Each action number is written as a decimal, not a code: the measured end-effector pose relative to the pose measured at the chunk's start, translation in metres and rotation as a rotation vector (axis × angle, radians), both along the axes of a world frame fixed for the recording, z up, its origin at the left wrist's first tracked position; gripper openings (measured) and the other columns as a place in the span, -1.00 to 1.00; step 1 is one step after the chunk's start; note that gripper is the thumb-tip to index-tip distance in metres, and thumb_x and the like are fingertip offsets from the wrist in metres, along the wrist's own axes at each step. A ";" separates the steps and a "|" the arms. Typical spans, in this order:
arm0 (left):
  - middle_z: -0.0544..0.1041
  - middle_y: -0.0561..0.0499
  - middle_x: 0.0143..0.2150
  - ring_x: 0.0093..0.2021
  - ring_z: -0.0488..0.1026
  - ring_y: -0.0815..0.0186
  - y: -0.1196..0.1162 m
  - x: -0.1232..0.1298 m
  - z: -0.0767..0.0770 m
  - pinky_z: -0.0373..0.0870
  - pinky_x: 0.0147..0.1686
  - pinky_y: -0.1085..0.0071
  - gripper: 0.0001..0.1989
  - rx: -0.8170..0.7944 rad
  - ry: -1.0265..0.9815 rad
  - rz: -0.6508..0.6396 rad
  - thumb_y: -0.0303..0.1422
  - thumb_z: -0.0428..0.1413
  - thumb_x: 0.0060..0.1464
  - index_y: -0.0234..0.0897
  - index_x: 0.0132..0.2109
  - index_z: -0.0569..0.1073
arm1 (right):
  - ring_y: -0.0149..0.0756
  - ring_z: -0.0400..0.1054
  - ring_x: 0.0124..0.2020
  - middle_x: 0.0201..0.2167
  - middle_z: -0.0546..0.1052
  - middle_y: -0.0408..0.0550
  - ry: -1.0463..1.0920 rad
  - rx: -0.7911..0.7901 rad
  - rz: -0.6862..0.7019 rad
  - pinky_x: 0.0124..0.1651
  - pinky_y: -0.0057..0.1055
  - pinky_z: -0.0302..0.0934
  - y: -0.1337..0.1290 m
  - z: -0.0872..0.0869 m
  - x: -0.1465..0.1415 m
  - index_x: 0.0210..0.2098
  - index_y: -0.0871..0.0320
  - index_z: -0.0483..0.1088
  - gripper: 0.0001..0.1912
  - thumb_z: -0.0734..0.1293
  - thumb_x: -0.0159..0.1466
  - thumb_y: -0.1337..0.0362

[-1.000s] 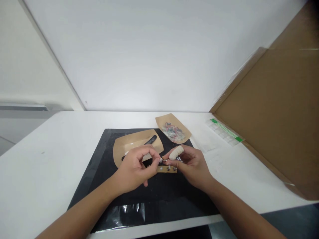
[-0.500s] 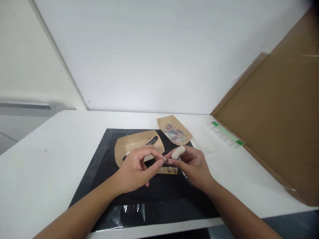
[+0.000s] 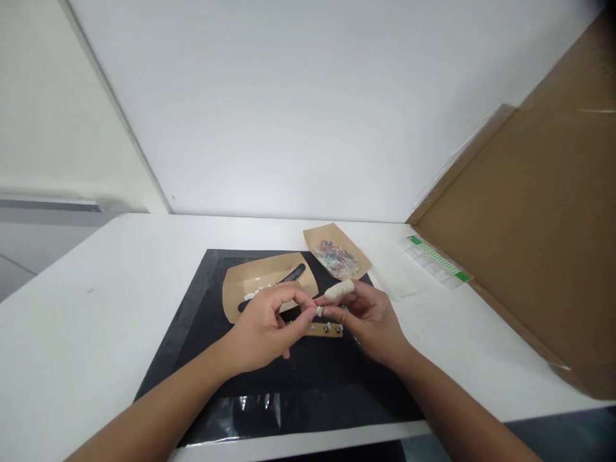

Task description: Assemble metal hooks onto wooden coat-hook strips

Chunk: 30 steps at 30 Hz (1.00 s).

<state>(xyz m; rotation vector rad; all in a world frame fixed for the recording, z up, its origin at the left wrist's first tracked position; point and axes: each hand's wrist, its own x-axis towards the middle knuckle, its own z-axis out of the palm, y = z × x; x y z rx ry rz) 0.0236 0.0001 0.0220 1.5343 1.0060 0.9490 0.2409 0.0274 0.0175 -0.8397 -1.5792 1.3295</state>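
Note:
My left hand point(image 3: 272, 326) and my right hand point(image 3: 373, 319) meet fingertip to fingertip over the black mat. Between them they pinch a small whitish piece point(image 3: 319, 311), too tiny to make out in detail. A cream finger cot point(image 3: 339, 290) covers one finger of my right hand. Just below the fingertips lies a narrow tan strip point(image 3: 317, 330) bearing small metal-and-white parts, its left end hidden behind my left hand. Something shiny shows in part under my right hand; its kind is unclear.
Behind my left hand, a brown paper tray point(image 3: 231, 289) holds white bits and a long black tool point(image 3: 293, 273). A second paper tray point(image 3: 312, 237) carries small plastic-wrapped parts. To the right are a clear compartment box point(image 3: 437, 262) with a green label and a cardboard panel point(image 3: 539, 244).
The finger with the cot has shifted slightly left, toward the pinched piece, and the right fingertips have closed in a little. The trays and strip stay put.

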 end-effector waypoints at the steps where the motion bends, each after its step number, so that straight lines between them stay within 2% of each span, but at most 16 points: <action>1: 0.42 0.07 -0.27 -0.64 0.33 0.57 0.000 0.000 0.000 0.41 -0.72 0.62 -0.71 -0.002 0.007 0.001 -0.13 0.17 0.31 -0.29 -0.21 0.51 | -0.22 0.66 -0.18 -0.23 0.73 -0.07 -0.003 0.011 0.007 -0.07 -0.34 0.54 0.000 -0.001 0.000 -0.19 0.07 0.57 -0.78 0.58 0.24 0.17; 7: 0.40 0.09 -0.28 -0.64 0.35 0.57 -0.001 -0.001 -0.001 0.42 -0.71 0.62 -0.74 0.001 0.001 -0.017 -0.15 0.16 0.31 -0.28 -0.20 0.48 | -0.18 0.66 -0.15 -0.17 0.73 -0.04 -0.069 0.097 0.025 -0.02 -0.26 0.56 -0.001 -0.003 0.002 -0.07 0.05 0.55 -0.77 0.53 0.31 0.18; 12: 0.43 0.08 -0.27 -0.66 0.36 0.57 0.002 -0.002 0.000 0.32 -0.74 0.64 -0.74 0.033 0.076 -0.004 -0.15 0.13 0.33 -0.27 -0.19 0.46 | -0.16 0.66 -0.12 -0.15 0.72 -0.02 -0.138 0.179 0.015 0.01 -0.19 0.57 -0.001 -0.002 0.002 -0.05 0.04 0.52 -0.79 0.49 0.35 0.17; 16: 0.46 0.03 -0.27 -0.50 0.41 0.47 0.006 -0.004 0.002 0.33 -0.64 0.61 -0.84 0.258 0.188 0.045 -0.28 0.11 0.32 -0.26 -0.22 0.49 | -0.20 0.65 -0.12 -0.13 0.72 -0.06 -0.140 0.210 0.033 0.04 -0.18 0.55 -0.002 -0.002 0.001 0.00 0.01 0.46 -0.74 0.48 0.35 0.24; 20: 0.51 -0.04 -0.24 -0.22 0.48 0.27 0.013 -0.012 -0.001 0.44 -0.43 0.49 -0.88 0.546 0.374 0.172 -0.37 0.06 0.33 -0.23 -0.15 0.50 | -0.19 0.65 -0.12 -0.15 0.71 -0.05 -0.176 0.217 0.031 0.04 -0.16 0.56 -0.002 -0.001 0.000 0.04 0.02 0.40 -0.67 0.49 0.33 0.26; 23: 0.52 -0.08 -0.20 -0.13 0.46 0.18 0.019 -0.019 -0.005 0.49 -0.23 0.32 -0.86 0.694 0.565 0.309 -0.38 0.02 0.37 -0.25 -0.12 0.48 | -0.22 0.64 -0.16 -0.16 0.70 -0.05 -0.210 0.220 0.028 -0.04 -0.20 0.57 -0.001 -0.001 -0.002 -0.13 0.04 0.34 -0.76 0.48 0.31 0.27; 27: 0.52 -0.07 -0.19 -0.10 0.45 0.15 0.027 -0.026 -0.009 0.45 -0.05 0.19 -0.85 0.740 0.760 0.428 -0.41 0.00 0.39 -0.26 -0.14 0.46 | -0.26 0.62 -0.22 -0.18 0.67 -0.05 -0.243 0.173 0.045 -0.17 -0.28 0.56 0.000 -0.004 -0.003 -0.24 0.02 0.18 -0.65 0.49 0.27 0.30; 30: 0.52 -0.08 -0.16 -0.07 0.48 0.14 0.031 -0.031 -0.010 0.45 -0.04 0.22 -0.87 0.713 0.836 0.483 -0.42 0.00 0.38 -0.25 -0.15 0.44 | -0.28 0.62 -0.24 -0.18 0.65 -0.06 -0.262 0.132 0.062 -0.17 -0.30 0.56 0.000 -0.006 -0.003 -0.22 0.01 0.15 -0.62 0.49 0.27 0.29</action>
